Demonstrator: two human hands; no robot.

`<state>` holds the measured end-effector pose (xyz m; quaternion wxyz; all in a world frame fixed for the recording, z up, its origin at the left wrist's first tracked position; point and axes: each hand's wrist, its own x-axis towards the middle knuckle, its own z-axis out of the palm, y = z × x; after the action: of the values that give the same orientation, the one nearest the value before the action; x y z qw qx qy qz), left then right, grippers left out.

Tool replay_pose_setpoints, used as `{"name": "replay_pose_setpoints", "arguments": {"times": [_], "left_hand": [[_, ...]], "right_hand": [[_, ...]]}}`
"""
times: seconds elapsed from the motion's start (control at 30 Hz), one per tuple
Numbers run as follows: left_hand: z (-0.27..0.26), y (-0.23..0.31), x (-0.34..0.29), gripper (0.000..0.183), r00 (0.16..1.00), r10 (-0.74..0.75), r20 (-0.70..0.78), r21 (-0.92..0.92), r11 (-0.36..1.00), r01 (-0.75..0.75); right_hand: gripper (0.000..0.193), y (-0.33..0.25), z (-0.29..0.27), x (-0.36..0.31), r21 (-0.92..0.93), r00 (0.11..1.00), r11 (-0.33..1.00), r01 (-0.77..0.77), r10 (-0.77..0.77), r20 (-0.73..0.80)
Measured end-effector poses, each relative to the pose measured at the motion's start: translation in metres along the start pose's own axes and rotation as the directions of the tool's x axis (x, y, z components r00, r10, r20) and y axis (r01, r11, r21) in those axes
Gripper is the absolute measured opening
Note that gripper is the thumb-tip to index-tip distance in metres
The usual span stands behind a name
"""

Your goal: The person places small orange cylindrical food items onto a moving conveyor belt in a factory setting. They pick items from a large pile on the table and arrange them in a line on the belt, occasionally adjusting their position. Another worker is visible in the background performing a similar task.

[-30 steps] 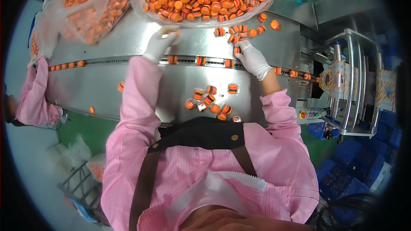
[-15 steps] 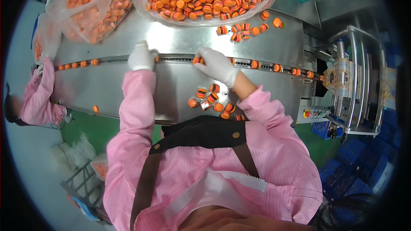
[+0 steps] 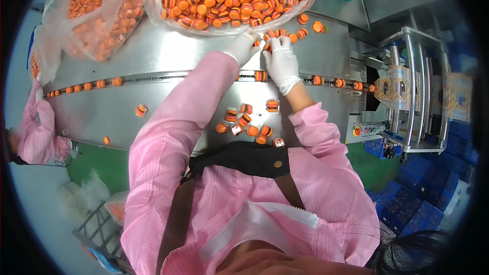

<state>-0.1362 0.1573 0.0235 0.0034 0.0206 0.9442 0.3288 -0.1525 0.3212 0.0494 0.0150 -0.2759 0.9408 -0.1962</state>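
Both my hands wear white gloves and reach past the narrow conveyor (image 3: 173,76), near the large open bag. My left hand (image 3: 241,49) has its thumb and fingers closed around a small orange burger-shaped candy (image 3: 256,43), partly covered by the fingertips. Just to its right, my right hand (image 3: 281,63) pinches another burger-shaped candy (image 3: 267,47). A few loose candies (image 3: 301,33) lie beside and beyond that hand. Between my wrists, a single candy (image 3: 261,76) rides in the conveyor, with more spaced along it on both sides.
A clear plastic bag (image 3: 234,29) full of candies stands at the back, with another bag (image 3: 97,25) to its left. Several candies (image 3: 244,119) lie on the near steel table (image 3: 178,109). A wrapping machine (image 3: 407,91) is at right. At far left, a person's pink sleeve (image 3: 48,122) shows.
Both hands have left the conveyor and moved away from me toward the loose candies by the bag, closing on candies there. One candy now lies on the near table, left of my left arm.
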Motion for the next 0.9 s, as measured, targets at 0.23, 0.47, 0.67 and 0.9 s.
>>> {"name": "replay_pose_setpoints", "arguments": {"times": [0.23, 0.47, 0.67, 0.9], "left_hand": [[-0.039, -0.003, -0.052, 0.026, 0.978, -0.202, -0.043, -0.141, 0.971, 0.194], [-0.109, -0.08, -0.152, 0.028, 0.889, -0.458, 0.021, 0.097, 0.886, 0.454], [-0.101, -0.092, -0.149, 0.035, 0.899, -0.437, 0.028, 0.23, 0.878, 0.42], [-0.087, -0.042, -0.108, 0.041, 0.991, -0.116, -0.059, 0.095, 0.988, 0.121]], "right_hand": [[0.03, 0.016, 0.009, 0.016, 0.017, 0.99, 1.0, 0.004, -0.006, 0.144], [0.028, -0.014, -0.001, 0.002, 0.368, 0.988, 0.93, -0.014, -0.043, 0.147], [0.026, -0.061, 0.025, -0.01, 0.413, 0.906, 0.887, 0.207, -0.333, 0.262], [0.02, -0.04, 0.039, -0.006, 0.194, 0.953, 0.952, 0.236, -0.266, 0.144]]}}
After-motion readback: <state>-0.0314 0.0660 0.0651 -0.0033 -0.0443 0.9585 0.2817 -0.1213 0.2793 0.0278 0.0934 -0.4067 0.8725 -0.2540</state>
